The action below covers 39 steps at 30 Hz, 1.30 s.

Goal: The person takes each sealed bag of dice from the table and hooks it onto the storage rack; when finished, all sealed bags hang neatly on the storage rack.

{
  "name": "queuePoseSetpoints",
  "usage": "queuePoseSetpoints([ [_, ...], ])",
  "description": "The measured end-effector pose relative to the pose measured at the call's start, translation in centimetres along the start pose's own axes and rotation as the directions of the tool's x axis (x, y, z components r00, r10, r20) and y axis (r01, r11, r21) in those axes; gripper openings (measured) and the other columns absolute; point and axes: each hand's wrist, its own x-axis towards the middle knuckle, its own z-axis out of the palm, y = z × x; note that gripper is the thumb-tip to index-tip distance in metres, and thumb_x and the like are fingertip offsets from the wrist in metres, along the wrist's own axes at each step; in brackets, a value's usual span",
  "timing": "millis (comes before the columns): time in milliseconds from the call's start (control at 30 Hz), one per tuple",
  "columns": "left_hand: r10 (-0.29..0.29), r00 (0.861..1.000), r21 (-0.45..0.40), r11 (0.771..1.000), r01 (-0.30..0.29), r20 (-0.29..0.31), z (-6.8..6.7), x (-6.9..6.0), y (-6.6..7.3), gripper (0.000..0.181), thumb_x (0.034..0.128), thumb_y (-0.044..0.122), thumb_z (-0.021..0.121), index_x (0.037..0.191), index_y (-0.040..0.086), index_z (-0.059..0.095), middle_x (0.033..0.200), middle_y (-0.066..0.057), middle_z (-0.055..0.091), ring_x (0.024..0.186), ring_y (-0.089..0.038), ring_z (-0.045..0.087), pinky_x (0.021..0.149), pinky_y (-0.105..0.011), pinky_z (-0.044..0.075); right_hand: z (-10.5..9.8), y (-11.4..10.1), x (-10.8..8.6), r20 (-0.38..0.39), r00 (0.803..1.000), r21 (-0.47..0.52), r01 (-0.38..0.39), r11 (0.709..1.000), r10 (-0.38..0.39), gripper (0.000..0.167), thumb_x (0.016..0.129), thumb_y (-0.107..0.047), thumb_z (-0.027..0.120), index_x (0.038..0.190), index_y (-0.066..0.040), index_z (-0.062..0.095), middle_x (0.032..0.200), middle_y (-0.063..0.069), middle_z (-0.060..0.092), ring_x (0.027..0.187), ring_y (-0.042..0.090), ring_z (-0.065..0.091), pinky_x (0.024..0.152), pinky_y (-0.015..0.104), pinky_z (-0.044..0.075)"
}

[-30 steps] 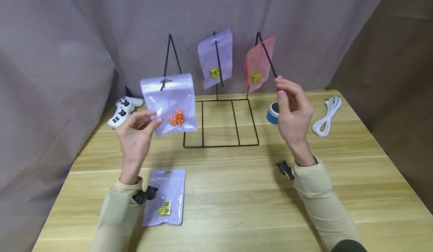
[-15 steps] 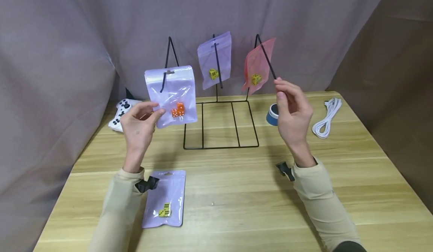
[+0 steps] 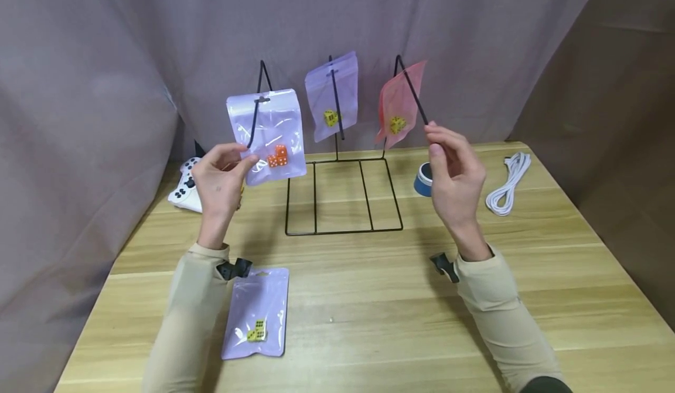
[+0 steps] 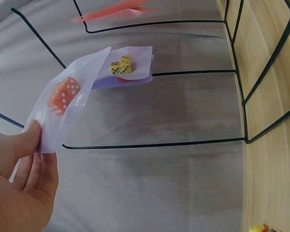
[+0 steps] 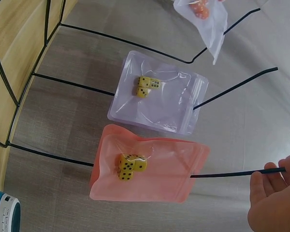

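Note:
My left hand [image 3: 218,182] pinches the lower left edge of a lilac zip pouch [image 3: 258,129] with orange dice [image 3: 278,156] in it. The left hook [image 3: 255,120] of a black wire rack [image 3: 344,231] passes through the pouch's hang hole, its tip near my fingers. My right hand [image 3: 456,176] pinches the end of the right hook [image 5: 232,174]. On that hook hangs a pink pouch [image 5: 154,188] with yellow dice [image 5: 130,166]. From the middle hook [image 5: 237,88] hangs a lilac pouch [image 5: 176,104] with yellow dice [image 5: 146,86].
Another lilac pouch [image 3: 263,299] with yellow dice lies flat on the wooden table [image 3: 379,299], near the left forearm. A white game controller [image 3: 184,194] is behind the left hand. A blue-and-white cylinder [image 3: 423,180] and a coiled white cable [image 3: 508,185] are at the right.
My left hand has moved up and away, sliding the lilac pouch with orange dice farther back along the left hook. My right hand has stayed at the right hook's end.

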Motion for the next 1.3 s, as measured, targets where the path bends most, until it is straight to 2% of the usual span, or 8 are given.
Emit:
queuePoseSetpoints([
  [300, -0.039, 0.999, 0.043, 0.998, 0.04, -0.018, 0.9, 1.2, -0.5, 0.023, 0.0736, -0.003, 0.079, 0.092, -0.009, 0.068, 0.081, -0.017, 0.069, 0.067, -0.01, 0.062, 0.059, -0.016, 0.052, 0.1, 0.0, 0.0, 0.005, 1.0, -0.004, 0.002, 1.0, -0.002, 0.011, 0.086, 0.02, 0.05, 0.095, 0.023, 0.057, 0.105, 0.027, 0.063, 0.109, 0.038, 0.057, 0.098, 0.044, 0.047],
  [500, -0.04, 0.999, 0.045, 0.998, 0.04, -0.015, 1.2, 1.9, -0.6, 0.024, 0.0737, -0.002, 0.079, 0.094, -0.009, 0.067, 0.083, -0.015, 0.07, 0.069, -0.01, 0.063, 0.063, -0.017, 0.053, 0.1, -0.1, 0.0, 0.019, 1.0, -0.016, 0.005, 1.0, -0.004, 0.012, 0.086, 0.02, 0.05, 0.095, 0.023, 0.056, 0.106, 0.028, 0.062, 0.11, 0.037, 0.057, 0.098, 0.044, 0.047],
  [667, -0.029, 0.999, 0.046, 0.998, 0.03, -0.033, 1.4, 2.9, -1.0, 0.023, 0.0727, -0.004, 0.079, 0.092, -0.01, 0.067, 0.078, -0.013, 0.069, 0.065, -0.006, 0.061, 0.06, -0.015, 0.052, 0.3, -0.1, -0.1, 0.023, 1.0, -0.013, 0.006, 1.0, -0.006, 0.012, 0.086, 0.02, 0.049, 0.095, 0.023, 0.056, 0.106, 0.029, 0.062, 0.11, 0.038, 0.057, 0.099, 0.044, 0.047],
  [733, -0.03, 0.999, 0.057, 0.998, 0.032, -0.037, 1.5, 3.3, -1.7, 0.024, 0.0728, -0.004, 0.079, 0.092, -0.011, 0.067, 0.077, -0.012, 0.069, 0.064, -0.004, 0.061, 0.058, -0.015, 0.051, 0.3, -0.1, -0.1, 0.025, 1.0, -0.01, 0.007, 1.0, -0.007, 0.012, 0.086, 0.02, 0.049, 0.095, 0.024, 0.056, 0.106, 0.029, 0.062, 0.11, 0.039, 0.057, 0.099, 0.044, 0.047],
  [833, -0.061, 0.997, 0.067, 0.996, 0.063, -0.039, 1.6, 3.9, -3.0, 0.024, 0.0728, 0.0, 0.081, 0.093, -0.007, 0.069, 0.077, -0.007, 0.07, 0.065, -0.005, 0.06, 0.057, -0.014, 0.05, 0.3, -0.1, 0.0, 0.029, 1.0, -0.01, 0.007, 1.0, -0.006, 0.012, 0.086, 0.02, 0.049, 0.095, 0.024, 0.056, 0.106, 0.029, 0.062, 0.11, 0.041, 0.056, 0.099, 0.044, 0.047],
  [933, -0.067, 0.997, 0.089, 0.994, 0.07, -0.039, 1.8, 4.6, -4.3, 0.024, 0.0727, 0.005, 0.082, 0.093, -0.002, 0.07, 0.077, -0.005, 0.069, 0.065, -0.007, 0.06, 0.056, -0.015, 0.049, 0.3, -0.1, 0.0, 0.031, 0.999, -0.013, 0.009, 1.0, -0.008, 0.012, 0.086, 0.021, 0.049, 0.095, 0.024, 0.056, 0.106, 0.03, 0.062, 0.109, 0.041, 0.056, 0.099, 0.044, 0.047],
  [1300, -0.076, 0.996, 0.157, 0.984, 0.083, -0.052, 2.3, 6.3, -5.4, 0.021, 0.0738, 0.006, 0.082, 0.092, 0.001, 0.072, 0.078, -0.008, 0.069, 0.063, -0.009, 0.059, 0.055, -0.015, 0.05, 0.2, 0.0, -0.1, 0.023, 1.0, -0.011, 0.01, 1.0, -0.01, 0.012, 0.086, 0.021, 0.05, 0.095, 0.024, 0.057, 0.105, 0.03, 0.062, 0.109, 0.039, 0.057, 0.098, 0.043, 0.048],
])
